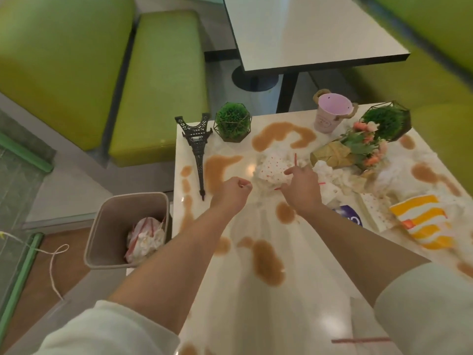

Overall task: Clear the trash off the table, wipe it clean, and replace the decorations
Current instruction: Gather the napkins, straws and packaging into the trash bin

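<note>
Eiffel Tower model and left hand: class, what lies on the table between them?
In the head view, a brown spill stains the table between the Eiffel Tower model and the left hand.

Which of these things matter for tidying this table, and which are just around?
Job: crumpled napkins, red straw, brown spills, bin, tower model, flowers, pink bucket.
Just around: far table, green benches.
</note>
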